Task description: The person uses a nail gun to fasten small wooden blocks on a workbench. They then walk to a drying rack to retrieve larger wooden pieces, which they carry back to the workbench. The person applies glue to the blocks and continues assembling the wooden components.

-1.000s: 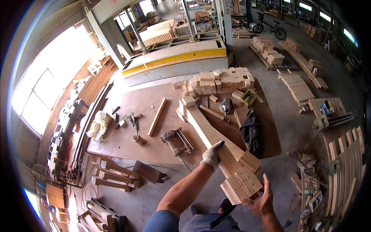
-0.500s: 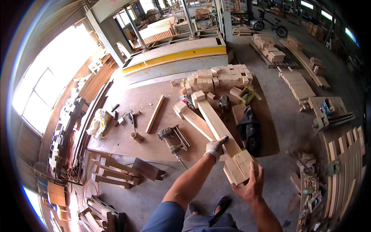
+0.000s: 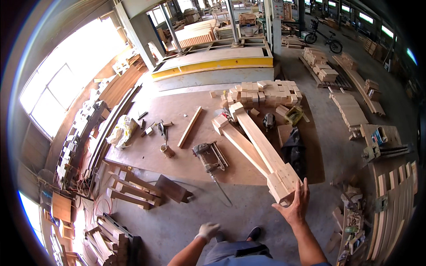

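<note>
Two long pale wooden posts with thicker block ends lie side by side across the worktable. The right-hand post [image 3: 262, 139] overlaps the narrower left-hand post [image 3: 242, 146] at the near end, where their blocks [image 3: 284, 182] jut past the table edge. My right hand [image 3: 294, 208] grips this near end, thumb below and fingers spread along the block's right side. My left hand [image 3: 207, 231], in a whitish glove, is low in front of my body, apart from the posts. Its fingers look curled together with nothing visible in them. A nail gun [image 3: 209, 157] with a hose lies left of the posts.
On the table [image 3: 168, 111] are a wooden strip [image 3: 190, 126], a hammer [image 3: 163, 127], a brown pot [image 3: 167, 151], a black cloth [image 3: 293, 150] and piled wooden blocks [image 3: 266, 94]. Wooden frames [image 3: 133, 190] stand at the near left. A yellow-edged press [image 3: 213, 65] stands behind.
My left hand has left the right-hand post and dropped back toward my body. My right hand stays on the block end. The near ends now sit closer together, and the view has shifted left.
</note>
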`<move>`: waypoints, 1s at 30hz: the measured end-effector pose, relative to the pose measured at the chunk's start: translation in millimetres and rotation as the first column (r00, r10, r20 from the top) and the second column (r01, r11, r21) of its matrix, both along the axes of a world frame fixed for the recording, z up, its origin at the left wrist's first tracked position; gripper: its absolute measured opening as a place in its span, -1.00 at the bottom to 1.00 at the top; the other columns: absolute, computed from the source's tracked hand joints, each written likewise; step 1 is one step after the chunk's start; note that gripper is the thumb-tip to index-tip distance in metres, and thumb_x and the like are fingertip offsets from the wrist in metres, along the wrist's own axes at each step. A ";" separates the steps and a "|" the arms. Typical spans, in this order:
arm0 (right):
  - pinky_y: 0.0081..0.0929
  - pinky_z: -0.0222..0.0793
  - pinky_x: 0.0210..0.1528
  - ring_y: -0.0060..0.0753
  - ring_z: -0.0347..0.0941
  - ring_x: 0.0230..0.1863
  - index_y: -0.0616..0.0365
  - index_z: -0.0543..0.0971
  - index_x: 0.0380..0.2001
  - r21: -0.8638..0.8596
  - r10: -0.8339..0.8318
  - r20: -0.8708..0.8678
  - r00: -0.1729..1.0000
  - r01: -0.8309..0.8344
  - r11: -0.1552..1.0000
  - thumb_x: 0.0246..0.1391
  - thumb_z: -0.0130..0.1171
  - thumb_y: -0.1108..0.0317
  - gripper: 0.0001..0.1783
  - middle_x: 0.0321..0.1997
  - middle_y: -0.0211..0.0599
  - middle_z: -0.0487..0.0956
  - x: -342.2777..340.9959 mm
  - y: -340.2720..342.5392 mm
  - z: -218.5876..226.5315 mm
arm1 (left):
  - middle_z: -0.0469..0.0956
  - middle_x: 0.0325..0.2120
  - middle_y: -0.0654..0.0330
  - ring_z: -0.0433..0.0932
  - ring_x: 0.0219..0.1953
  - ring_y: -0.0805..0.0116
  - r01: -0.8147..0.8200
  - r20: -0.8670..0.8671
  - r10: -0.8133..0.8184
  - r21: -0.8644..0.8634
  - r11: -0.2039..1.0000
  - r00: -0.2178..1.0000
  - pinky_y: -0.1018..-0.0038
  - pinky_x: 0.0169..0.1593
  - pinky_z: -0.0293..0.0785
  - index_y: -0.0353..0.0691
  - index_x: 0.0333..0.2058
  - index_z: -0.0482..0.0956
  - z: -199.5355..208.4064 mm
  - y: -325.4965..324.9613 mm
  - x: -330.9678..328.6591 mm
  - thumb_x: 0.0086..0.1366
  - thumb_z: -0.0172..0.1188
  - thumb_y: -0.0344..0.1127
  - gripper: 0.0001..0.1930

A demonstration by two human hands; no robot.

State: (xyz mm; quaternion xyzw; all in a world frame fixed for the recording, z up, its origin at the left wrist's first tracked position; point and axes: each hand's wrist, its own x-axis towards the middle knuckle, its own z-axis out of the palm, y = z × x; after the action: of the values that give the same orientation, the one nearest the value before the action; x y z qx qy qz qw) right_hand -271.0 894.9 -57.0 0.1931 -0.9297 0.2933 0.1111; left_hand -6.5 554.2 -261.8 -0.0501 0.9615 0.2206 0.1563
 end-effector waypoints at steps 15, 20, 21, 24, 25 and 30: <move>-0.05 0.43 0.19 0.13 0.50 0.10 0.24 0.60 0.01 -0.093 -0.153 -0.179 0.972 0.139 0.986 -0.01 0.54 0.36 -0.49 0.03 -0.02 0.59 66.3 -22.7 -11.4 | 0.74 -0.27 0.21 0.71 -0.24 0.20 -0.635 0.437 0.512 0.202 0.745 0.740 0.24 -0.24 0.64 0.00 -0.21 0.69 -64.4 1.9 282.9 0.30 0.27 -0.29 -0.89; -0.10 0.48 0.11 0.02 0.52 0.05 0.23 0.57 0.06 -0.151 -0.359 0.061 0.932 0.364 0.919 -0.02 0.55 0.34 -0.43 -0.02 -0.02 0.58 63.2 -7.8 -34.1 | 0.72 -0.34 0.14 0.68 -0.41 0.28 -0.931 0.703 0.690 0.344 -0.118 0.173 0.30 -0.34 0.70 -0.31 -0.01 0.72 -42.7 -21.7 225.7 0.33 0.38 -0.42 -0.73; -0.11 0.49 0.11 0.01 0.52 0.06 0.23 0.56 0.09 -0.155 -0.403 0.145 0.904 0.423 0.893 -0.03 0.56 0.32 -0.39 0.00 -0.01 0.57 60.3 -3.1 -37.2 | 0.71 -0.36 0.13 0.69 -0.43 0.27 -0.910 0.705 0.685 0.385 -0.153 0.183 0.28 -0.35 0.70 -0.30 0.01 0.70 -51.2 -27.9 227.5 0.35 0.37 -0.39 -0.72; -0.14 0.50 0.13 -0.01 0.53 0.07 0.23 0.46 0.25 -0.128 -0.473 0.107 0.874 0.484 0.865 -0.05 0.61 0.24 -0.18 0.05 0.01 0.56 43.2 8.4 -51.3 | 0.68 -0.41 0.17 0.69 -0.49 0.22 -0.909 0.762 0.639 0.335 -0.249 0.106 0.24 -0.40 0.68 -0.24 -0.03 0.67 -49.3 -46.5 216.0 0.37 0.36 -0.37 -0.76; -0.09 0.48 0.18 0.05 0.51 0.14 0.24 0.38 0.34 -0.055 -0.463 0.104 0.881 0.469 0.881 -0.11 0.65 0.19 -0.02 0.12 0.06 0.53 38.6 10.6 -47.9 | 0.68 -0.42 0.18 0.69 -0.49 0.22 -0.907 0.761 0.639 0.341 -0.247 0.112 0.24 -0.40 0.68 -0.23 -0.03 0.67 -49.8 -51.7 215.6 0.37 0.36 -0.36 -0.77; -0.05 0.45 0.25 0.19 0.49 0.26 0.25 0.43 0.26 -0.126 -0.309 0.109 0.945 0.321 0.939 -0.13 0.64 0.20 -0.10 0.22 0.14 0.55 6.3 17.8 -51.2 | 0.67 -0.44 0.20 0.67 -0.51 0.23 -0.929 0.747 0.652 0.322 -0.181 0.132 0.25 -0.41 0.67 -0.21 -0.03 0.67 -33.4 -51.7 199.7 0.38 0.34 -0.37 -0.78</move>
State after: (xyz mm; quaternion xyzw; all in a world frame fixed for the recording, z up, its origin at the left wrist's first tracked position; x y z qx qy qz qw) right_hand -264.7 912.7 -108.2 0.0204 -0.9293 0.3454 0.1292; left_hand 193.2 502.5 -295.1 -0.6140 0.4436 0.6392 0.1332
